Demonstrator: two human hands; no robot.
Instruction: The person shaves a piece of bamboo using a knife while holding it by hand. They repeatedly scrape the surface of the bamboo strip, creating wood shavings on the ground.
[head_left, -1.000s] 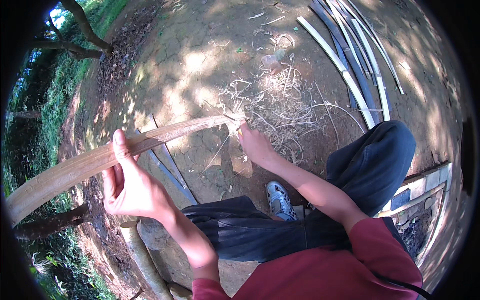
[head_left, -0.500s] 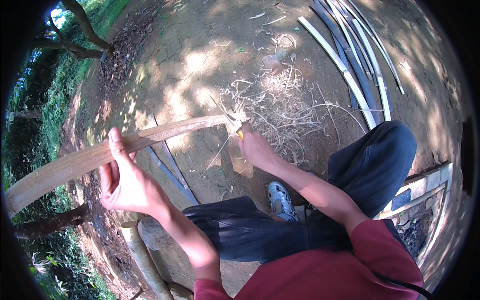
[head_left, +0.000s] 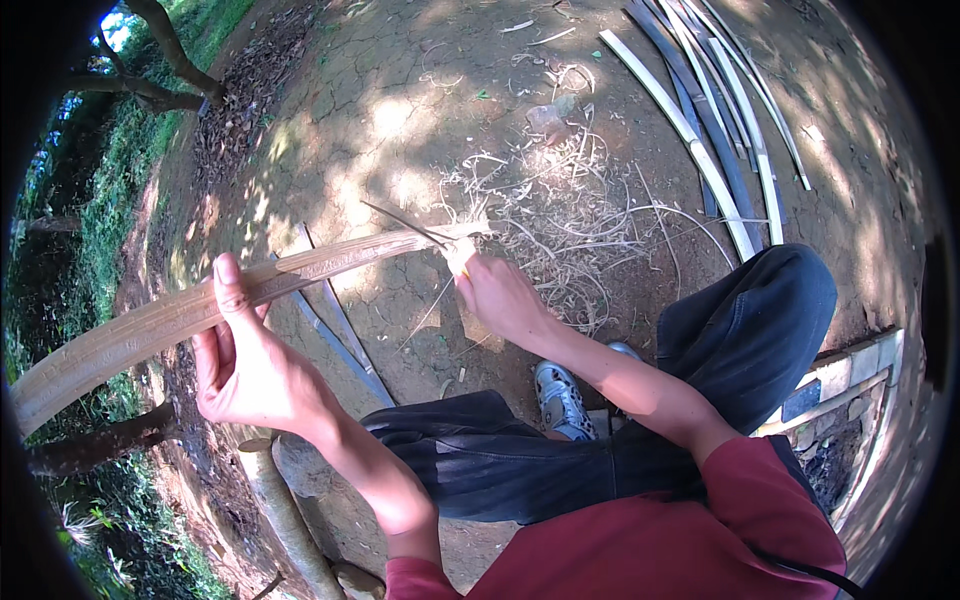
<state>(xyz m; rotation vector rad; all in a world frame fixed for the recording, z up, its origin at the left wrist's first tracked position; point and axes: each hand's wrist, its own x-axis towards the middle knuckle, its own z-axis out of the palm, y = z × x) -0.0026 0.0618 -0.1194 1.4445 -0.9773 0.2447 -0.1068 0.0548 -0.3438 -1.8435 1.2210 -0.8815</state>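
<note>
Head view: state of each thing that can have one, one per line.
Left hand: closed on bamboo strip, thumb on top
Right hand: closed around knife handle
Bamboo strip: held, bare, pale
Knife: unsheathed, blade crossing strip near its right end
Shavings: curled, loose, scattered
Upper-right strips: on ground, bunched
Narrow left strips: on ground
Shoes: worn, one mostly hidden

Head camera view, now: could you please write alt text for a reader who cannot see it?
The left hand holds a long pale strip while the right hand holds a thin-bladed knife across it, near its right end. Curled shavings lie on dirt ground nearby, with other strips at upper right.
</note>
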